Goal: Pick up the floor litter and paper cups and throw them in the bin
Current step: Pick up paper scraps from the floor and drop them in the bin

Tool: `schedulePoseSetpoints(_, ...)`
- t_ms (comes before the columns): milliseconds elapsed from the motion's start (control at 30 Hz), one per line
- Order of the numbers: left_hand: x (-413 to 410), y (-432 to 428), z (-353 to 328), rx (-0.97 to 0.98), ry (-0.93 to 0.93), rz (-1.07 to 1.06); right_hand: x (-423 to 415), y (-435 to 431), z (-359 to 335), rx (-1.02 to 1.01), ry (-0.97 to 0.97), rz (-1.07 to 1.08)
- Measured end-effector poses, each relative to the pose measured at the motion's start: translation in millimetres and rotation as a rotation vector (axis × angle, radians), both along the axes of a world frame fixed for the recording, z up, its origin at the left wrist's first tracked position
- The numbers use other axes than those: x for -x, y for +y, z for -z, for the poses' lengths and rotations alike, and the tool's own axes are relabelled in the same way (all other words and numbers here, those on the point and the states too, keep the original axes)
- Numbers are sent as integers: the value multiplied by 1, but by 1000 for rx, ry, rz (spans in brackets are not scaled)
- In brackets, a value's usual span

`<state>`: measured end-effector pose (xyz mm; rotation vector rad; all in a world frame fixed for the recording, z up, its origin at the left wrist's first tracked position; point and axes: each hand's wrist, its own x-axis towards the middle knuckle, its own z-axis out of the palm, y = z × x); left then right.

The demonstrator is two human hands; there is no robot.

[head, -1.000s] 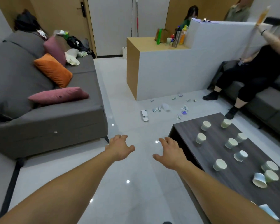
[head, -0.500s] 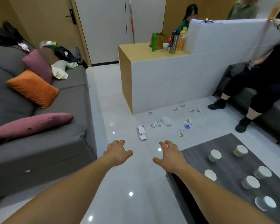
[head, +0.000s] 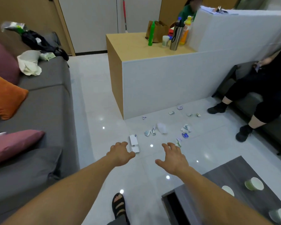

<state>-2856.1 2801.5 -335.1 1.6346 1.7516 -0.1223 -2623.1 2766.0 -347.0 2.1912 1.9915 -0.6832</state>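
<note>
A small white box (head: 134,143) lay nearest to me on the white tiled floor (head: 91,111). A cluster of crumpled scraps (head: 150,132) and a clear plastic piece (head: 162,127) lay just beyond it. A blue scrap (head: 185,135) sat off to the right of those, and smaller bits (head: 171,113) were strung along the floor close to the foot of the white-fronted counter (head: 161,82). None of it was in my grasp.

My left hand (head: 120,154) hung over the floor with its fingers spread and loosely bent, holding nothing. Its thumb lined up with the near end of the white box in my view. My right hand (head: 173,158) was stretched out beside it in the same way, palm down, fingers apart and empty, and well apart from the left.

Three paper cups (head: 254,183) stood on the dark coffee table (head: 234,172) at the lower right, set back from its far edge.

My sandalled foot (head: 119,207) was planted on the floor between my forearms. A grey sofa (head: 44,101) ran along the left, carrying an orange cushion (head: 5,96) and a pink cushion (head: 13,145). Several bottles (head: 177,37) stood at the back of the counter's wooden top. A seated person (head: 266,95) in black sat on the right, feet on the floor near the scraps.
</note>
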Motion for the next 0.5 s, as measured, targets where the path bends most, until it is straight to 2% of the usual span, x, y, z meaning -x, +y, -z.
schedulePoseSetpoints(233, -7, 139, -2, 8, -1, 45, -12, 117, 5, 25, 8, 76)
schedulePoseSetpoints(500, -34, 262, 32, 91, 35, 52, -37, 247, 49, 145, 49, 31)
